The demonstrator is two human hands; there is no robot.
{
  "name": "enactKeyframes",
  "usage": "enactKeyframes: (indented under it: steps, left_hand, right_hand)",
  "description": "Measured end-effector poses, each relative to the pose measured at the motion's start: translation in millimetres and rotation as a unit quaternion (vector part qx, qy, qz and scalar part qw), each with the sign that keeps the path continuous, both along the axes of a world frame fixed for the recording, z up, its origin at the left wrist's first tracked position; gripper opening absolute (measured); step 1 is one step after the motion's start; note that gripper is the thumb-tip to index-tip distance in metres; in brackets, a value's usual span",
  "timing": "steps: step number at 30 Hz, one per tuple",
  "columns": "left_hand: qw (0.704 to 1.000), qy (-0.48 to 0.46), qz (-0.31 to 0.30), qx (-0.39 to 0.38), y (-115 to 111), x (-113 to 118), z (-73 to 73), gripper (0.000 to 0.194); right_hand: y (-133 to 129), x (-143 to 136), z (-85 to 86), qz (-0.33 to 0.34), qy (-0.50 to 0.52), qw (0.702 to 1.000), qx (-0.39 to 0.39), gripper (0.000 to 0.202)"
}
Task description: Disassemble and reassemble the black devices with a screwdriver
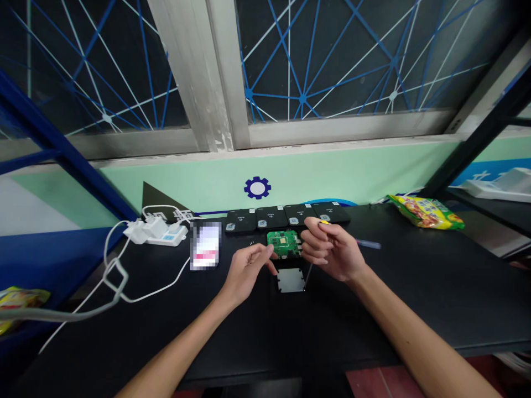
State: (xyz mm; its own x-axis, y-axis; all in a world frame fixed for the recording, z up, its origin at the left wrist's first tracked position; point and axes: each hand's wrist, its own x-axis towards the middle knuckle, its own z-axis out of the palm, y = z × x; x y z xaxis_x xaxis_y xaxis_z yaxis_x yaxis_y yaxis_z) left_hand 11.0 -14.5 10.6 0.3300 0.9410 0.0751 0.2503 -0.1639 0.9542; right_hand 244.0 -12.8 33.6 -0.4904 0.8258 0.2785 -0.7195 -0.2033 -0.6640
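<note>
A green circuit board point(282, 243) lies in a black case at the middle of the black table. In front of it is a square cover point(291, 280) with a silvery plate. My left hand point(248, 271) is at the left edge of the board, thumb and fingers apart, with nothing visible between them. My right hand point(329, 249) is closed around a screwdriver point(309, 272). Its yellow end shows above the fist and its thin shaft points down beside the cover's right edge. The fist hides most of the handle and the board's right side.
Several flat black boxes point(240, 221) stand in a row behind the board. To the left are a phone point(206, 246) and a white power strip point(168, 235) with cables. Tiny screws point(251, 243) lie near the board. A pen point(368, 244) and a yellow-green snack bag point(427, 213) lie right.
</note>
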Motion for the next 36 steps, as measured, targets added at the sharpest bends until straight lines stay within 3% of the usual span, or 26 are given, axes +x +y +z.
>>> enactKeyframes:
  steps: [7, 19, 25, 36]
  left_hand:
    - [0.998, 0.062, -0.011, 0.022, 2.7, 0.2, -9.3, 0.048]
    - [0.996, 0.087, -0.011, 0.030, 2.2, 0.0, -9.8, 0.046]
    - [0.994, 0.109, -0.009, 0.022, 2.2, 1.0, -9.6, 0.041]
    - [0.978, 0.193, -0.047, 0.062, -0.7, 0.7, -8.1, 0.028]
  right_hand:
    - [0.2, 0.5, -6.2, -0.004, -0.069, 0.997, 0.035, 0.034]
    - [-1.5, -7.7, -10.8, 0.014, -0.101, 0.993, 0.059, 0.029]
    - [-2.4, -7.1, -6.7, 0.064, -0.092, 0.992, 0.065, 0.044]
    - [-1.2, 3.0, -8.6, 0.080, -0.121, 0.984, 0.106, 0.026]
